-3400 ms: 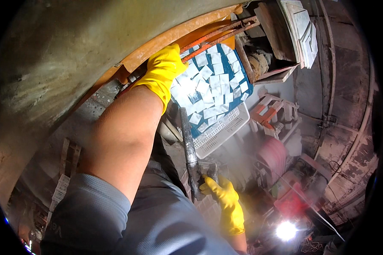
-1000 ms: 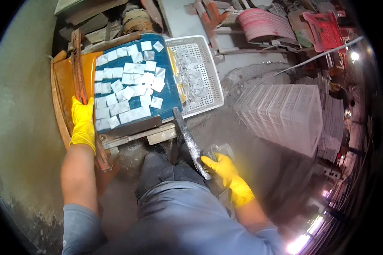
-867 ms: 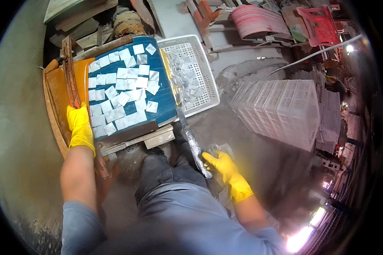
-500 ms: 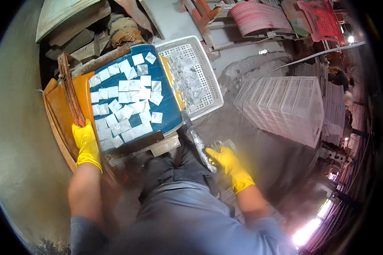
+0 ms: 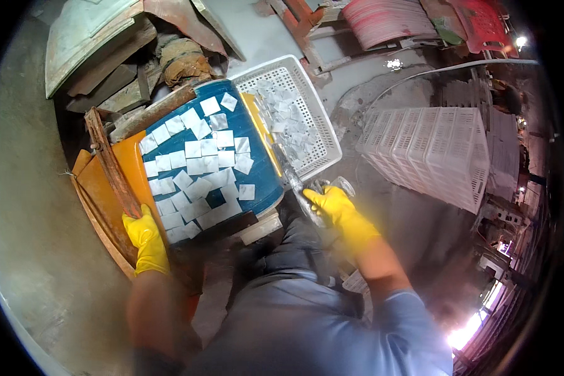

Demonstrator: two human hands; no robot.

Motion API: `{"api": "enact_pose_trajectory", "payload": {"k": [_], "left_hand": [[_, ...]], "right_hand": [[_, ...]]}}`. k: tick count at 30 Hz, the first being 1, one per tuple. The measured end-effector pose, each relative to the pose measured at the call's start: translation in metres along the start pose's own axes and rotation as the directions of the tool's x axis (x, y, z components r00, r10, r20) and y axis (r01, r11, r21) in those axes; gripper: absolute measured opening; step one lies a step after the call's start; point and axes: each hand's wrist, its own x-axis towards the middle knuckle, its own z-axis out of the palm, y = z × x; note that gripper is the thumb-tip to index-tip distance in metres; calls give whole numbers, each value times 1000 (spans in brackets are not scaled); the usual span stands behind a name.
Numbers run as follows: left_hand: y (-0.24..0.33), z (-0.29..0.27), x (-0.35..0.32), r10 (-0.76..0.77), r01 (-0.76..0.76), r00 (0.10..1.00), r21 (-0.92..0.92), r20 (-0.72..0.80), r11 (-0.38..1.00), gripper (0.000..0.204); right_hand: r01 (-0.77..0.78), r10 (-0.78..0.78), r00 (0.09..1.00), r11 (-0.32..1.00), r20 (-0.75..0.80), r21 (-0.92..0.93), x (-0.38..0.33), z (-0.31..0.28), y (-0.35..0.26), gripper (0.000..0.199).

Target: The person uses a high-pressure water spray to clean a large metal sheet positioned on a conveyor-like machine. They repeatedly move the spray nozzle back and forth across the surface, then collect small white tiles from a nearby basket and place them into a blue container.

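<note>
My left hand, in a yellow rubber glove, is closed round the near end of a rusty metal bar beside an orange sheet. My right hand, gloved alike, has its fingers curled over a grey, wet-looking bar on the right of the blue belt-like surface. Many square white tiles lie on that surface, some in loose rows, others tilted or overlapping. At its far right end, past a yellow strip, a white perforated basket holds more tile pieces.
A stack of white perforated crates stands on the wet floor to the right. Curved slabs, a red basket and a pale hose are farther back. Boards and stone slabs pile up at the far left.
The whole view has shifted, so belt and tiles appear farther right and lower. My right hand has moved up along the grey bar; my left hand stays at the rusty bar's end.
</note>
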Motion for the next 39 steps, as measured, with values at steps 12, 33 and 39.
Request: {"api": "enact_pose_trajectory", "payload": {"k": [12, 33, 39], "left_hand": [[-4, -7, -3, -41, 43, 999, -78, 36, 996, 60], [64, -57, -19, -109, 99, 992, 142, 65, 985, 55], [4, -20, -5, -21, 23, 996, 14, -90, 1000, 52]], "right_hand": [[45, -73, 995, 944, -73, -328, 25, -14, -16, 82], [-17, 32, 999, 818, -16, 575, 73, 16, -155, 54], [387, -252, 919, 724, -304, 570, 16, -1, -201, 34]]}}
